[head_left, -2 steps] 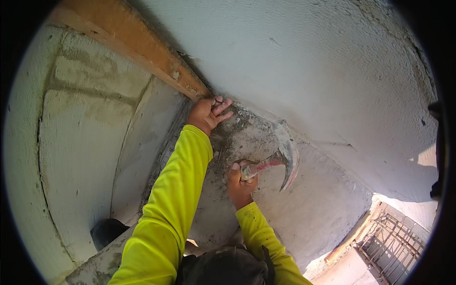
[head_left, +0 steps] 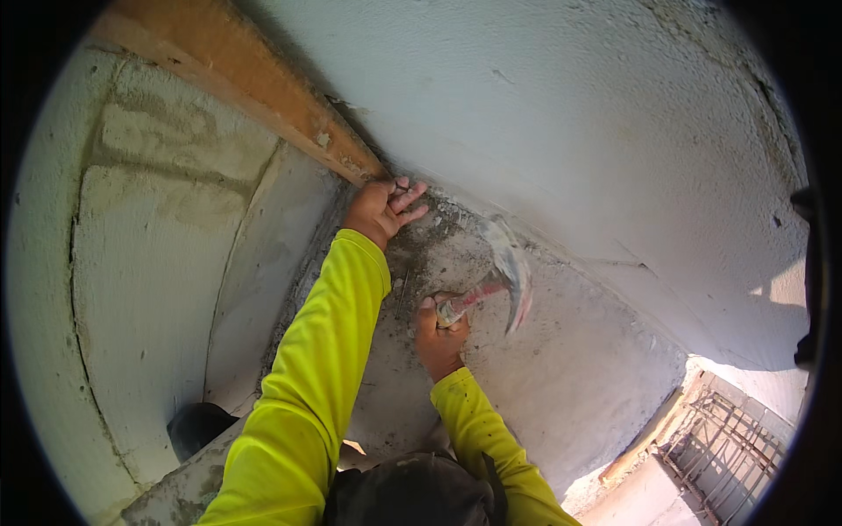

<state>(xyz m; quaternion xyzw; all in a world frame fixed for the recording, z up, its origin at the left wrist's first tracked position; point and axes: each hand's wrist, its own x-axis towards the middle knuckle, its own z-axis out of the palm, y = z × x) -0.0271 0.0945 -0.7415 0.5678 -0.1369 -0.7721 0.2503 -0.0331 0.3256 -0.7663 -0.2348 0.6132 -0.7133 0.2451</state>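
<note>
My right hand (head_left: 441,337) is closed round the handle of a claw hammer (head_left: 510,272), low over the rough concrete. Its worn head, smeared by motion, points up and right of my fist; red shows along the handle. At the lower end of an orange-brown wooden beam (head_left: 254,83), my left hand (head_left: 383,210) is pressed in close, thumb side against the wood. Two or so of its fingers stretch out to the right, while thumb and forefinger seem pinched together. Whatever they hold there is hidden or too small to make out.
A pale plastered wall (head_left: 570,131) rises along the far right side. Grey panels (head_left: 167,254) with cracked joints stand on the left. Grit and loose bits lie on the concrete (head_left: 561,377). Steel bars (head_left: 728,447) show at lower right; a dark rounded object (head_left: 200,430) is at lower left.
The hammer and my right hand have shifted slightly left and up, toward my left hand. My left hand has barely moved at the beam's end.
</note>
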